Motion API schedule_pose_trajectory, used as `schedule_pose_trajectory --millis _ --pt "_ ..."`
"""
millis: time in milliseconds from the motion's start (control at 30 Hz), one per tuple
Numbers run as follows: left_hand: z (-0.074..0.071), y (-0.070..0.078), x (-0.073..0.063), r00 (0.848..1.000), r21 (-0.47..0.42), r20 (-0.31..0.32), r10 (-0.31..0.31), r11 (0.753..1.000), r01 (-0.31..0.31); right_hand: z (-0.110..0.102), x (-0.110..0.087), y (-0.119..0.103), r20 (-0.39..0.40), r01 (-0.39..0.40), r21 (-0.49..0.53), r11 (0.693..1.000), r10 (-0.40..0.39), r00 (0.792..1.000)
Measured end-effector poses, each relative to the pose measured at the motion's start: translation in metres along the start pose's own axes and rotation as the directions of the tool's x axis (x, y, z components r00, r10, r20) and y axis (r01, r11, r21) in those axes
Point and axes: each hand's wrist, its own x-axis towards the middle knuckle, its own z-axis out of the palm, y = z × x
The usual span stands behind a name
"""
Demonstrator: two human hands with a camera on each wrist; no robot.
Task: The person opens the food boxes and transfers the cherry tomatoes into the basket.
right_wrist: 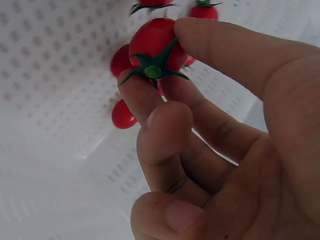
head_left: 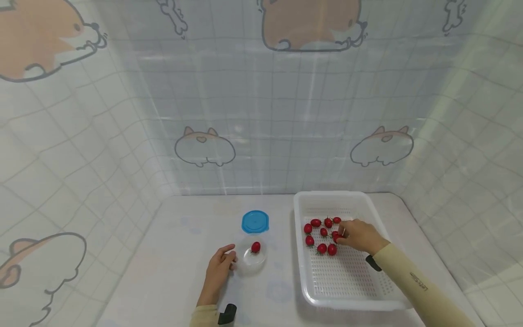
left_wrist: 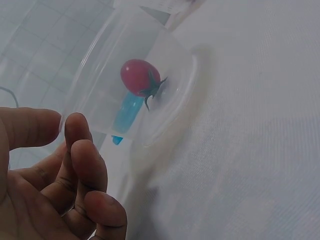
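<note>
In the head view my right hand (head_left: 357, 235) is over the white perforated basket (head_left: 335, 277). Between thumb and fingertips it pinches a red cherry tomato (right_wrist: 157, 44) with a green calyx. Several other cherry tomatoes (head_left: 309, 240) lie in the basket around the fingers. My left hand (head_left: 218, 271) is at the left side of a clear plastic bowl (head_left: 249, 268), thumb and a finger pinching its rim in the left wrist view. A single cherry tomato (left_wrist: 140, 77) with its calyx lies inside this bowl.
Behind the bowl, a blue lid (head_left: 255, 221) lies flat on the white tabletop (head_left: 163, 263). The basket's raised rim stands along the right side. Grid-patterned curtains (head_left: 286, 113) with cartoon dogs enclose the table at the back and both sides.
</note>
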Motion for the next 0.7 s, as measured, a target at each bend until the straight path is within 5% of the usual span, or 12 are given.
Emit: schedule_pose_trajectory --millis 700 --pt "0.0009 0.0027 0.0 1.0 -0.01 0.007 -0.017 1.0 0.017 0.0115 0.0072 0.0103 0.043 -0.003 -0.032 0.999 0.004 0.999"
